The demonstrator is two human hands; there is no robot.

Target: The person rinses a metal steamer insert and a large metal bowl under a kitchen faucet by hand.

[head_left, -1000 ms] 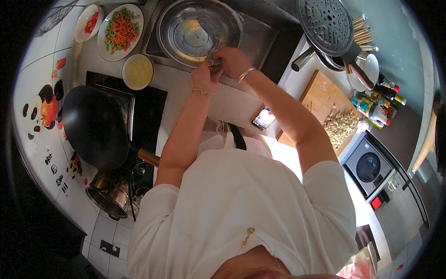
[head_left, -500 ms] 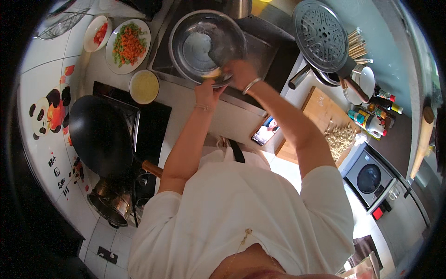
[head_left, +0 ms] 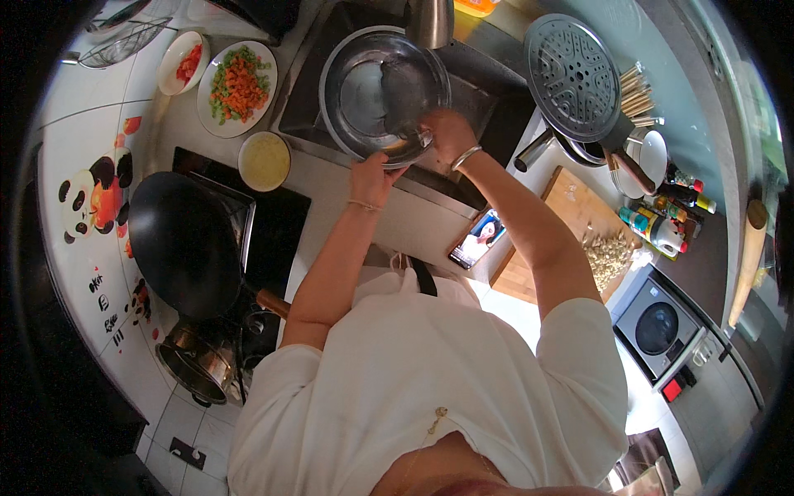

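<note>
A shiny metal bowl (head_left: 327,116) is held over the sink (head_left: 302,103). My left hand (head_left: 372,178) grips the bowl's near rim, fingers closed around its edge. At the bowl's right near side, my right hand (head_left: 451,136) is closed, and something small and shiny shows by its fingertips; what it is I cannot make out. Inside the bowl the bottom gleams and a dark reflection shows, so whether it holds liquid is hard to tell. The metal faucet (head_left: 430,25) reaches over the bowl's far edge.
Left of the sink stand a plate (head_left: 204,101) of chopped orange and green vegetables, a bowl (head_left: 168,81) with red pieces and a bowl of pale yellow contents (head_left: 265,161). A black wok (head_left: 182,244) sits on the stove. Rightward are a phone (head_left: 477,240) and a cutting board (head_left: 571,198).
The metal bowl and both hands sit slightly farther right in view. My right hand, smeared by motion before, is sharper and lies at the bowl's right rim. A yellowish patch near the left hand no longer shows.
</note>
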